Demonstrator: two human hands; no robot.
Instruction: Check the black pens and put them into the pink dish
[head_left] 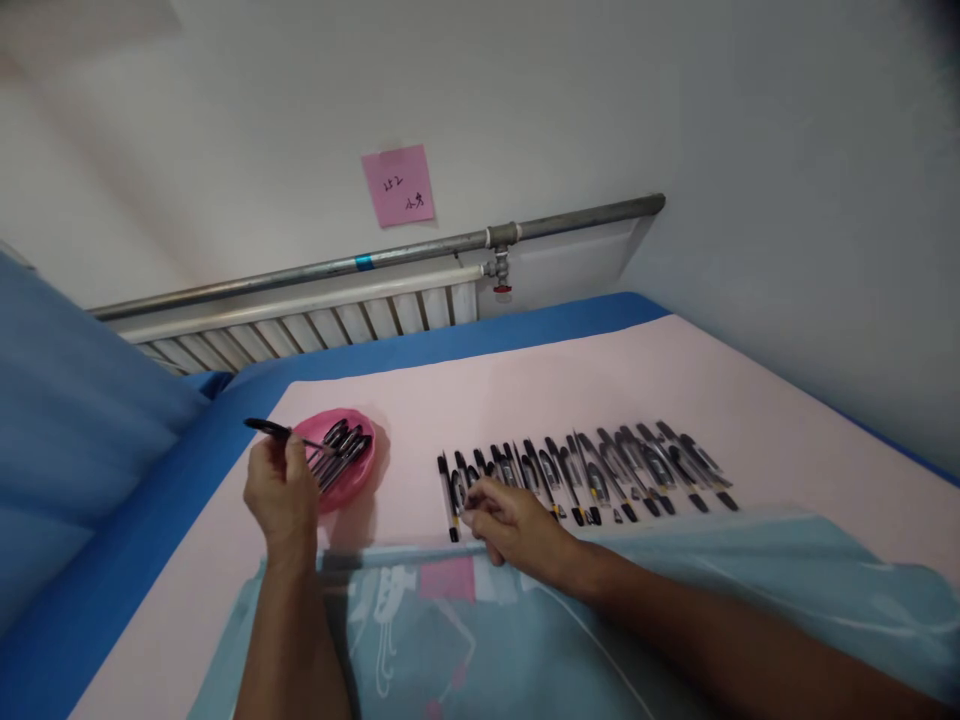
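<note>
My left hand (282, 490) is closed around a black pen (268, 428), tilted at the left edge of a pink bowl (373, 478). Inside the bowl lie several pens (349, 460) with dark caps. To the right, a long row of parts spreads over the pink sheet: clear pen barrels (574, 478) with black ends, black caps and small cone-shaped tips. My right hand (514, 522) is at the left end of this row, its thumb and fingers drawn together; what they grip, if anything, is hidden.
A light blue apron or cloth (420, 650) covers the near edge of the pink sheet (450, 410). Blue fabric (420, 350) borders the sheet. Behind stand a white radiator (337, 318) and a metal pipe (427, 247). A pink note (397, 187) is on the wall.
</note>
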